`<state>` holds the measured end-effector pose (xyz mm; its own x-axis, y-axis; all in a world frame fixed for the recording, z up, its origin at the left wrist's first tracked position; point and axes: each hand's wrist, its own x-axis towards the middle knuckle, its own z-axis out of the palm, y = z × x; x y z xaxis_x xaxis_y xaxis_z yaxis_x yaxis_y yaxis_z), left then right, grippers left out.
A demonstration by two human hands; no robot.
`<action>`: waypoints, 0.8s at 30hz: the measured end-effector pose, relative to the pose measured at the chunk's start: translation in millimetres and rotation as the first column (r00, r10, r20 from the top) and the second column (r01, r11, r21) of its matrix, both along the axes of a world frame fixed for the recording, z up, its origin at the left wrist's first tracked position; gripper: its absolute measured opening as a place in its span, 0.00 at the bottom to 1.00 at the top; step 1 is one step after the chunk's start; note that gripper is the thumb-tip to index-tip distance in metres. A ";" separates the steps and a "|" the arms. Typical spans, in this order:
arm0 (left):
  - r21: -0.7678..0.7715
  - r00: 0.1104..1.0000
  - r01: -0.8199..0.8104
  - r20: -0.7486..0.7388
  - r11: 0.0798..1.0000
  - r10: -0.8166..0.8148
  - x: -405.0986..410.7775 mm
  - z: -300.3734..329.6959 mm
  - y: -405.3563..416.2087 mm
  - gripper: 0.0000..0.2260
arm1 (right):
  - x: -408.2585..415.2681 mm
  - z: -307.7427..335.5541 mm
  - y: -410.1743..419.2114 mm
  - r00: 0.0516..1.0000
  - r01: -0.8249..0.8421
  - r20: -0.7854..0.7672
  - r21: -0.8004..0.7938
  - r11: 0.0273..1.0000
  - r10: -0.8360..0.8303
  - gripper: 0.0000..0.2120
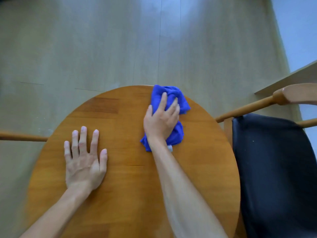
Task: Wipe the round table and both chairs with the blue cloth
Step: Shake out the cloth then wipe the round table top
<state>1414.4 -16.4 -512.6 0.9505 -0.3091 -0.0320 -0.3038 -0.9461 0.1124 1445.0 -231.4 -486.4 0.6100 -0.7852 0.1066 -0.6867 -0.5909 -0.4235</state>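
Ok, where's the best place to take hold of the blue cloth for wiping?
Press down from above on the bunched middle of the blue cloth, as the right hand does: it lies crumpled flat on the round table, ends spilling either side.

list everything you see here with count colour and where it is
round table: one, orange-brown wood, centre and lower frame
blue cloth: one, bright blue, bunched at the table's far edge, small white tag at its near end
chair: one, wooden frame with dark seat, right of the table
wooden rail: one, brown, left of the table, maybe part of a second chair; cannot tell
wooden ledge: one, pale, upper right
floor: pale wood planks, beyond the table
left hand: one, flat, palm down on the table
right hand: one, gripping the cloth
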 end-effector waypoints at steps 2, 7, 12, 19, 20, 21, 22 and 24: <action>-0.009 1.000 -0.005 0.006 1.000 0.005 0.1 0.3 0.9 0.28 | 22.9 -0.4 41.8 0.924 -0.382 -0.016 0.010 0.924 0.382 0.28; -0.019 1.000 0.004 0.004 1.000 -0.004 -0.1 0.1 2.8 0.28 | -19.8 0.4 -11.4 0.402 -0.915 0.009 -0.029 0.402 0.916 0.26; -0.009 1.000 0.009 -0.009 1.000 -0.010 -0.1 -0.4 4.3 0.28 | -84.4 5.6 -123.8 0.959 -0.282 -0.031 -0.027 0.959 0.281 0.26; -0.016 1.000 0.017 0.012 1.000 -0.017 -0.3 1.5 1.2 0.29 | -54.6 0.0 -57.7 0.896 0.442 -0.060 0.036 0.896 -0.440 0.28; -0.024 1.000 0.017 0.011 1.000 -0.016 -0.3 2.1 1.7 0.28 | -27.3 0.7 -37.4 0.939 0.338 -0.074 0.030 0.941 -0.335 0.28; -0.037 1.000 0.015 0.008 0.999 -0.014 -0.1 3.4 2.7 0.28 | -2.1 0.8 -12.2 0.978 0.192 -0.086 0.019 0.981 -0.190 0.28; -0.068 1.000 0.011 -0.001 0.998 -0.011 0.4 5.8 3.2 0.28 | 18.2 0.5 15.3 0.995 0.033 -0.097 0.007 0.999 -0.032 0.29; -0.255 0.998 -0.043 -0.046 0.966 0.032 2.1 13.9 3.0 0.27 | 36.9 3.0 70.8 0.955 -0.286 -0.083 0.011 0.958 0.286 0.29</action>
<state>1416.5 -13.4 -498.7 0.9611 -0.2762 0.0038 -0.2586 -0.8949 0.3638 1481.9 -160.6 -483.4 0.8158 -0.5764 0.0468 -0.5213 -0.7681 -0.3719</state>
